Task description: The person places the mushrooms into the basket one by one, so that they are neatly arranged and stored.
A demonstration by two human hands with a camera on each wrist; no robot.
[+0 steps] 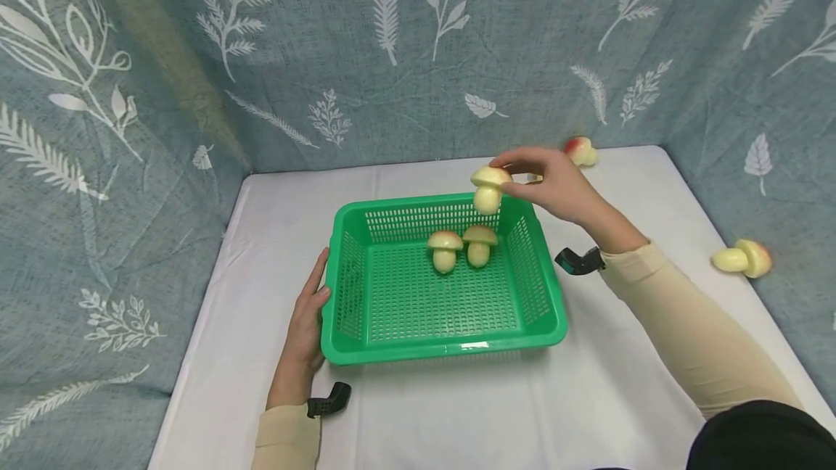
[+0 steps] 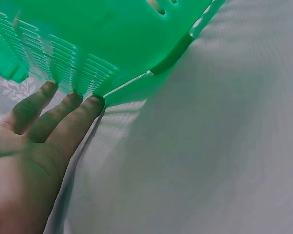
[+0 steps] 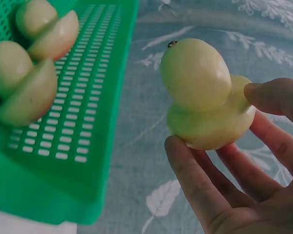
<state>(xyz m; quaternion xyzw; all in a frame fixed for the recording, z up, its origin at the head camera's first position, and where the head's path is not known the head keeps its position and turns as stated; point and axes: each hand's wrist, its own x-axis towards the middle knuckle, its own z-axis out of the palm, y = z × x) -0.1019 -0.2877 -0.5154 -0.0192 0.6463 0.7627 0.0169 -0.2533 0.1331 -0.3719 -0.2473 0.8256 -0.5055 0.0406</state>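
Observation:
My right hand (image 1: 548,183) pinches a toy mushroom (image 3: 198,78) by its pale cap between thumb and fingers, its stem pointing down in the head view. It hangs over the back right rim of a green plastic basket (image 1: 444,352). Two more toy mushrooms, one with a reddish cap (image 1: 445,241) and one with a browner cap (image 1: 480,236), stand side by side in the basket. At the basket's left side is my left hand (image 1: 305,328). The left wrist view shows its fingers (image 2: 68,117) stretched out, fingertips against the slotted wall.
A red-capped toy mushroom (image 1: 580,151) lies at the table's back edge, and another toy mushroom (image 1: 743,259) at the right edge. Part of one more shows behind my right hand. A white cloth (image 1: 457,419) covers the table; blue-grey leaf-patterned curtains (image 1: 405,114) surround it.

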